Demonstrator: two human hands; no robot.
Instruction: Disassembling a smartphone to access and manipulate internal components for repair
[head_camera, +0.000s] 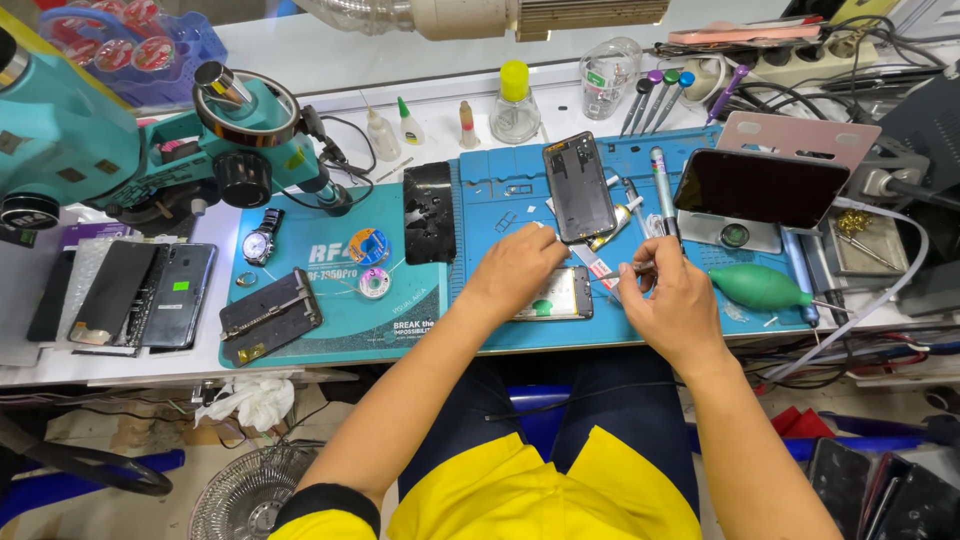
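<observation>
At the centre of the frame, the left hand (515, 270) lies curled, fingers bent down onto an opened phone (556, 296) that rests on the blue work mat (500, 190) near the counter's (300, 55) front edge. Just right of it, the right hand (672, 300) is pinched shut on thin metal tweezers (628, 269), tips pointing left toward the phone. Above them lie a dark phone back panel (578, 186) and a grey screwdriver (664, 190). A green rubber blower (760, 286) sits right of the right hand; a wristwatch (262, 240) lies at left, below a teal microscope (120, 140).
</observation>
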